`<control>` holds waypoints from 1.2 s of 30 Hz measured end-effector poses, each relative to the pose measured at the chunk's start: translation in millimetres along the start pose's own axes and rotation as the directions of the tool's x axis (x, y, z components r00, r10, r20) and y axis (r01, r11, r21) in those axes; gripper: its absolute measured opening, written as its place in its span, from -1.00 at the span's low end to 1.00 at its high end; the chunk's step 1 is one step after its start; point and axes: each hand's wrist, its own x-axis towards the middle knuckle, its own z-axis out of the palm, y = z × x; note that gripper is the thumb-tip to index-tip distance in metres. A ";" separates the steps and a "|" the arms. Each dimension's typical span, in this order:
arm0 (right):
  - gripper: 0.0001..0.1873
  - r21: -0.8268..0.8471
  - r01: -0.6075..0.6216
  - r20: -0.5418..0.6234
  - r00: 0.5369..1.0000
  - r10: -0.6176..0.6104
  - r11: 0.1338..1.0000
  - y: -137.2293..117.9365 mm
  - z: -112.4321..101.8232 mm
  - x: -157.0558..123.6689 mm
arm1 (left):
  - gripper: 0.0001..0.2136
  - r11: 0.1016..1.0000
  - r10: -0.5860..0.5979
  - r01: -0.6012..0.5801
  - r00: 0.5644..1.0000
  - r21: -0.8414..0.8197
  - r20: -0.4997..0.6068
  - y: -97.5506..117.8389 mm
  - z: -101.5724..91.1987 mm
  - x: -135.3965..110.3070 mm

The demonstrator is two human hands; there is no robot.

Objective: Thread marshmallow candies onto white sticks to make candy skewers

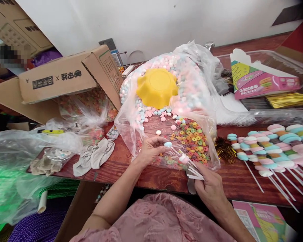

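My left hand (pixel 151 148) pinches a pale blue candy disc (pixel 168 144) on the tip of a white stick, over a clear bag (pixel 131 111) of pastel candies and coloured ring candies (pixel 192 137). My right hand (pixel 209 186) is closed around a bundle of white sticks (pixel 195 173), one bearing a pink candy (pixel 183 158). A yellow bowl (pixel 157 86) lies upside down on the pastel candies.
Finished candy skewers (pixel 270 148) lie at the right on the red-brown table (pixel 166 178). A pink Macaron box (pixel 257 80) sits in a clear tray behind. A cardboard box (pixel 65 79), plastic bags and white gloves (pixel 93 156) crowd the left.
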 end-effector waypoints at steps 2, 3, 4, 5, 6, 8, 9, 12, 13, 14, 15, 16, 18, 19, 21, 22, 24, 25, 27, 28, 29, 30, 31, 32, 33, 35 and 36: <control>-0.60 -0.014 0.007 0.011 1.000 -0.007 1.000 1.2 -2.2 -2.2 | -0.65 1.000 0.004 -0.004 1.000 0.010 -0.008 -2.0 0.3 -1.0; -0.61 -0.019 0.006 0.017 1.000 -0.005 1.000 1.1 -3.2 -3.4 | -0.64 1.000 0.000 0.000 1.000 0.014 -0.010 -3.1 0.4 -1.4; -0.61 -0.025 0.002 0.029 1.000 -0.002 1.000 0.5 -4.0 -4.5 | -0.64 1.000 -0.004 0.004 1.000 0.019 -0.012 -4.3 0.6 -2.0; -0.62 -0.032 -0.003 0.040 0.999 0.004 0.999 -0.5 -4.6 -5.4 | -0.64 1.000 -0.006 0.007 1.000 0.022 -0.013 -5.6 1.0 -2.7; -0.62 -0.042 -0.009 0.047 0.999 0.011 0.999 -1.7 -5.2 -5.9 | -0.64 1.000 -0.008 0.008 1.000 0.026 -0.013 -7.2 1.7 -3.6; -0.62 -0.065 -0.026 0.063 0.998 0.030 0.998 -4.6 -6.3 -6.1 | -0.64 0.999 0.008 -0.007 1.000 0.043 -0.021 -11.0 3.6 -6.2; -0.61 -0.080 -0.036 0.072 0.997 0.041 0.996 -6.1 -6.9 -5.7 | -0.65 0.998 0.033 -0.031 0.999 0.063 -0.029 -12.9 4.6 -7.8; -0.61 -0.147 -0.040 0.108 0.993 0.056 0.988 -10.6 -9.0 -3.9 | -0.76 0.948 0.223 -0.205 0.973 0.245 -0.050 -17.4 7.0 -13.5; -0.61 -0.170 -0.030 0.120 0.992 0.050 0.985 -12.0 -9.6 -3.1 | -0.83 0.894 0.314 -0.287 0.949 0.344 -0.023 -17.9 7.3 -15.5; -0.62 -0.188 -0.018 0.130 0.991 0.043 0.982 -13.5 -10.1 -2.4 | -0.89 0.818 0.399 -0.371 0.916 0.440 0.031 -18.1 7.5 -17.4; -0.62 -0.199 -0.009 0.139 0.990 0.037 0.980 -15.0 -10.3 -1.6 | -0.90 0.729 0.465 -0.444 0.880 0.521 0.100 -18.0 7.7 -19.1; -0.62 -0.195 -0.007 0.146 0.989 0.036 0.981 -16.5 -10.2 -0.8 | -0.87 0.646 0.502 -0.498 0.848 0.578 0.169 -18.1 8.0 -20.5; -0.63 -0.143 -0.024 0.152 0.987 0.046 0.989 -19.4 -8.9 0.9 | -0.80 0.553 0.510 -0.535 0.823 0.639 0.249 -19.8 9.2 -22.1; -0.65 -0.105 -0.039 0.146 0.988 0.055 0.994 -20.8 -7.8 1.7 | -0.79 0.550 0.500 -0.522 0.831 0.652 0.243 -22.0 10.0 -22.2; -0.66 -0.025 -0.065 0.107 0.992 0.068 0.998 -22.6 -5.0 3.1 | -0.82 0.642 0.465 -0.452 0.872 0.619 0.155 -28.0 11.4 -20.5; -0.65 0.006 -0.072 0.080 0.994 0.071 0.997 -22.8 -3.6 3.5 | -0.81 0.725 0.429 -0.407 0.898 0.556 0.099 -30.9 11.3 -18.6; -0.63 0.044 -0.077 0.028 0.997 0.075 0.996 -20.5 -1.3 3.5 | -0.63 0.878 0.308 -0.301 0.950 0.372 0.041 -32.9 8.0 -11.9; -0.61 0.053 -0.081 0.011 0.997 0.081 0.995 -17.9 -0.7 3.0 | -0.49 0.921 0.247 -0.248 0.968 0.299 0.042 -30.9 4.5 -6.7; -0.62 0.033 -0.101 0.000 0.995 0.101 0.994 -10.3 -0.7 1.2 | -0.34 0.939 0.177 -0.183 0.983 0.291 0.047 -20.2 -5.7 7.6; -0.63 0.005 -0.111 0.004 0.994 0.111 0.994 -6.0 -1.1 0.1 | -0.38 0.913 0.182 -0.179 0.983 0.367 0.028 -12.7 -11.7 16.8; -0.64 -0.032 -0.120 0.013 0.993 0.121 0.992 -1.9 -1.6 -0.9 | -0.47 0.858 0.204 -0.183 0.979 0.480 0.008 -4.8 -17.6 27.0; -0.65 -0.068 -0.125 0.025 0.992 0.127 0.990 1.8 -2.0 -1.7 | -0.57 0.761 0.243 -0.193 0.970 0.619 0.004 2.5 -22.9 37.9; -0.65 -0.098 -0.125 0.032 0.991 0.128 0.987 4.7 -2.2 -2.4 | -0.66 0.624 0.257 -0.205 0.965 0.754 0.050 8.4 -27.3 48.9; -0.64 -0.114 -0.122 0.034 0.991 0.126 0.986 6.7 -2.1 -2.9 | -0.76 0.487 0.239 -0.219 0.965 0.845 0.112 12.5 -30.6 59.4; -0.63 -0.121 -0.119 0.035 0.992 0.124 0.985 7.9 -1.9 -3.4 | -0.84 0.387 0.206 -0.231 0.965 0.893 0.160 14.7 -32.7 68.6; -0.62 -0.133 -0.122 0.036 0.991 0.128 0.984 8.3 -1.2 -4.0 | -0.89 0.295 0.151 -0.251 0.965 0.922 0.214 14.5 -33.1 80.8; -0.62 -0.140 -0.124 0.039 0.991 0.130 0.982 8.0 -1.1 -4.3 | -0.88 0.300 0.147 -0.253 0.965 0.920 0.218 13.1 -31.8 82.8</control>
